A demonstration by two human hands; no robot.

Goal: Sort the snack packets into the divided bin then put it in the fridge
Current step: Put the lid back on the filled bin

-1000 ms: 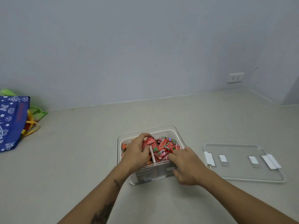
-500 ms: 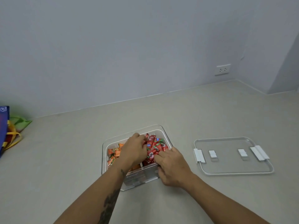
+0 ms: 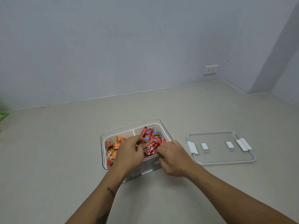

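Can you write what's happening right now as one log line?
step: sorting | bin: orange packets left, red packets right | left hand, right hand: in bin | lid: off

My left grip (image 3: 129, 153) hides the bin's (image 3: 146, 124) divider and some orange packets (image 3: 111, 150); something green (image 3: 3, 115) is cut off at the left edge.

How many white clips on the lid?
4 on the lid, in a row: a large clip at its left edge, two small ones mid-lid, a large one right.

surface: beige floor (image 3: 64, 159) | on it: divided bin (image 3: 160, 122), clear lid (image 3: 226, 160), green bag (image 3: 3, 114)
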